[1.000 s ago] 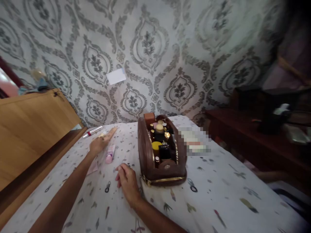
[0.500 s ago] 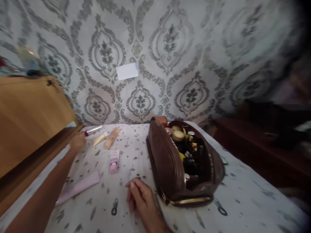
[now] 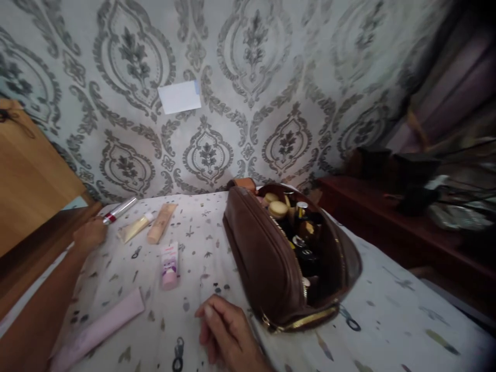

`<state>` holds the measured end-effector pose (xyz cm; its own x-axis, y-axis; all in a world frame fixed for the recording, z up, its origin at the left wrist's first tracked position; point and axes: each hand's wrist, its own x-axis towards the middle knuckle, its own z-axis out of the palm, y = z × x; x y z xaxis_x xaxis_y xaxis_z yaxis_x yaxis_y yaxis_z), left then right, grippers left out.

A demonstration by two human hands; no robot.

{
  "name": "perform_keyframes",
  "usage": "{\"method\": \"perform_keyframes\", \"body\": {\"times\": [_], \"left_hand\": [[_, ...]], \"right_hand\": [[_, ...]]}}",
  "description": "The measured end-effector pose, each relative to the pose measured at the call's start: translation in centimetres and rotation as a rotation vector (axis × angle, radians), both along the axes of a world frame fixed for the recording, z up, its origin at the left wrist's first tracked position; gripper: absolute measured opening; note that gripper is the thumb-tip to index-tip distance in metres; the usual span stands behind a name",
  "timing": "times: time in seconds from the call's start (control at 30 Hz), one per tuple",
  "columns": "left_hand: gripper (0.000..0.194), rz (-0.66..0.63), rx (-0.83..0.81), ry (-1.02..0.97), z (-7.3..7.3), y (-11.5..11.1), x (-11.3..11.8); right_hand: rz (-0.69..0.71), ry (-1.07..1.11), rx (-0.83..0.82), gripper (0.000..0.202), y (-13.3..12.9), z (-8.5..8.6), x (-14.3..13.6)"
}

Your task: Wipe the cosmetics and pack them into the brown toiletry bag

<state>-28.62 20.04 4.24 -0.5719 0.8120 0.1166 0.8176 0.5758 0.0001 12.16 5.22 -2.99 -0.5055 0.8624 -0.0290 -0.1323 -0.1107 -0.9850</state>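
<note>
Bordering ledge, left hand, open cloth by bag

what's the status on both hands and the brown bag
Left hand at silver tube, grip unclear. Right hand loosely curled beside brown bag. Bag unzipped, small items inside. Nothing covering its opening.

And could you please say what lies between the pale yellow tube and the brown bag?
In the head view, the peach tube lies beside the pale yellow tube, then printed cloth to the brown bag; a pink-capped tube lies nearer the viewer.
</note>
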Motion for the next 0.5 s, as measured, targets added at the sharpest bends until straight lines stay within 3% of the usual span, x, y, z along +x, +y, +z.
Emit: {"method": "perform_keyframes", "body": {"times": [0.27, 0.5], "left_hand": [[0.042, -0.043, -0.059, 0.037, -0.3, -1.1, -0.6], [0.035, -0.057, -0.065, -0.013, 0.1, -2.5, -0.7]], "right_hand": [[-0.002, -0.032, -0.005, 0.056, -0.1, 0.4, 0.0], [-0.024, -0.039, -0.005, 0.058, 0.1, 1.0, -0.3]]}}
